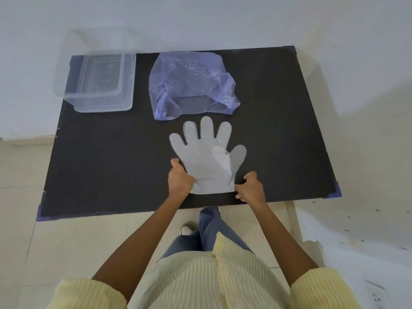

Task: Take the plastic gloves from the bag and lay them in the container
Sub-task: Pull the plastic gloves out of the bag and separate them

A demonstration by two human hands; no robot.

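Observation:
A clear plastic glove lies flat on the black table, fingers pointing away from me. My left hand pinches its cuff at the left corner. My right hand pinches the cuff at the right corner. Just beyond the glove's fingertips sits a crumpled purple plastic bag, its mouth facing me. A clear rectangular container stands at the far left of the table, with what looks like its clear lid leaning at its back left.
The black table has purple tape at its corners. A white wall runs behind it, and tiled floor lies to the left and in front. A white paint-flecked surface stands to the right of my legs.

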